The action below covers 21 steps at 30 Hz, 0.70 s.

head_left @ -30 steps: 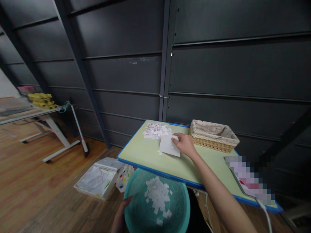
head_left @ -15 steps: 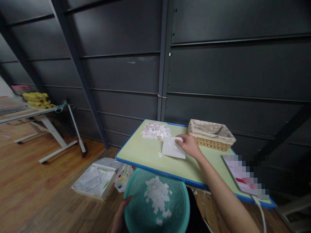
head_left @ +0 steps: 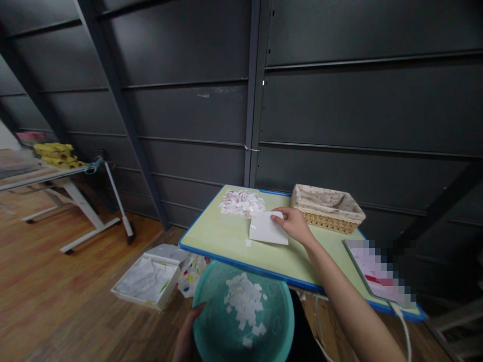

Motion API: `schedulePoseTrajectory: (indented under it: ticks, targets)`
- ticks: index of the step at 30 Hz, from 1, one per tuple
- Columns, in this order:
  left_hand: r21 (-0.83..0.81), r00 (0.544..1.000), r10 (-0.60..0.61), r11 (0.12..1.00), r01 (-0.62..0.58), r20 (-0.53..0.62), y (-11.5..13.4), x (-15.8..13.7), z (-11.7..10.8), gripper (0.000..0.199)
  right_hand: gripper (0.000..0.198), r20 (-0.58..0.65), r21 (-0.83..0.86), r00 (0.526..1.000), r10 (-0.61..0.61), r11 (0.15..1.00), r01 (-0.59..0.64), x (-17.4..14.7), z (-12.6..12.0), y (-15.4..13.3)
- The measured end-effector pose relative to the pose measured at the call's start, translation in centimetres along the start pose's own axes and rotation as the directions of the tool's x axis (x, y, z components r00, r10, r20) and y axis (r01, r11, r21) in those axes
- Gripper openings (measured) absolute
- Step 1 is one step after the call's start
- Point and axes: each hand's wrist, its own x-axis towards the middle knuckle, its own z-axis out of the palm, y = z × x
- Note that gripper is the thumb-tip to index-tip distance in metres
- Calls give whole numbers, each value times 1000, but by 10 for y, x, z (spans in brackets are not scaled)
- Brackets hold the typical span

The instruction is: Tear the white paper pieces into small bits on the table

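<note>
My right hand [head_left: 292, 222] pinches a white sheet of paper [head_left: 267, 229] by its right edge, low over the green tabletop [head_left: 211, 229]. Just behind the sheet lies a heap of small paper scraps [head_left: 241, 202], white with reddish marks. One loose scrap [head_left: 248, 242] rests in front of the sheet. Below the table's front edge, my left hand [head_left: 192, 322] grips the left rim of a teal plastic basket [head_left: 277, 322]; most of its fingers are hidden. White paper pieces [head_left: 244, 301] are piled inside that basket.
A cloth-lined wicker basket [head_left: 328, 207] stands at the table's back right. A partly blurred tablet-like device [head_left: 372, 274] with a cable lies at the right edge. On the floor to the left are an open white box [head_left: 147, 281] and a spotted plastic bag [head_left: 192, 275].
The sheet in my right hand has shifted slightly left and its front edge has tilted a little. My left hand and the teal basket stay as they were.
</note>
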Motion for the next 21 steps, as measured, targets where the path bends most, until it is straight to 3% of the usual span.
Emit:
schedulePoseTrajectory:
  ticks: [5, 12, 17, 21]
  targets:
    - [98, 993, 117, 988, -117, 7, 0, -5, 4, 85, 30, -11, 33, 1000, -8, 999, 8, -2, 1, 2]
    - [48, 997, 63, 997, -61, -39, -1, -3, 1, 69, 30, 0, 33, 1000, -24, 999, 24, -3, 3, 3]
    - [74, 995, 97, 992, -98, 17, -3, -4, 1, 75, 30, -4, 25, 1000, -3, 1000, 3, -4, 0, 2]
    - [25, 999, 53, 998, -54, 6, -1, -4, 3, 68, 30, 13, 50, 1000, -7, 999, 6, -6, -1, 2]
